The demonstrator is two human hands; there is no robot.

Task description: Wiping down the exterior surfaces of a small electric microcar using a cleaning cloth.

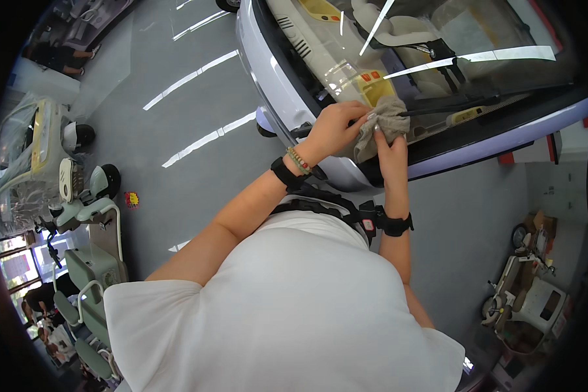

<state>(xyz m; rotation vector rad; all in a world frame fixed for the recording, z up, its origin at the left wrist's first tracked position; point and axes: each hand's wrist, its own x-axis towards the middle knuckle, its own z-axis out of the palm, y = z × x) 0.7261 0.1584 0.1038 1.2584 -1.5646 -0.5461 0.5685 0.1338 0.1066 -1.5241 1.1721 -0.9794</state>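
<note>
Both of my hands hold a crumpled grey-beige cloth (383, 125) near the lower edge of a small vehicle's windscreen (411, 73). My left hand (337, 128) reaches in from the left, its fingertips on the cloth's upper left part. From below, my right hand (392, 156) pinches the cloth, the thumb and a finger on its lower part. A black wiper arm (451, 107) runs rightward from beside the cloth. The vehicle's pale lilac front panel (294, 93) curves to the left of the glass. Behind the glass show a cream dashboard and a yellow tray (376, 90).
Green-grey three-wheeled scooters with seats (90, 264) and a plastic-wrapped vehicle (29, 157) stand at the left. Another scooter (534, 304) and a cardboard box (544, 223) are at the lower right. People are at the far left, one in dark clothes (54, 56). The floor (191, 127) is grey.
</note>
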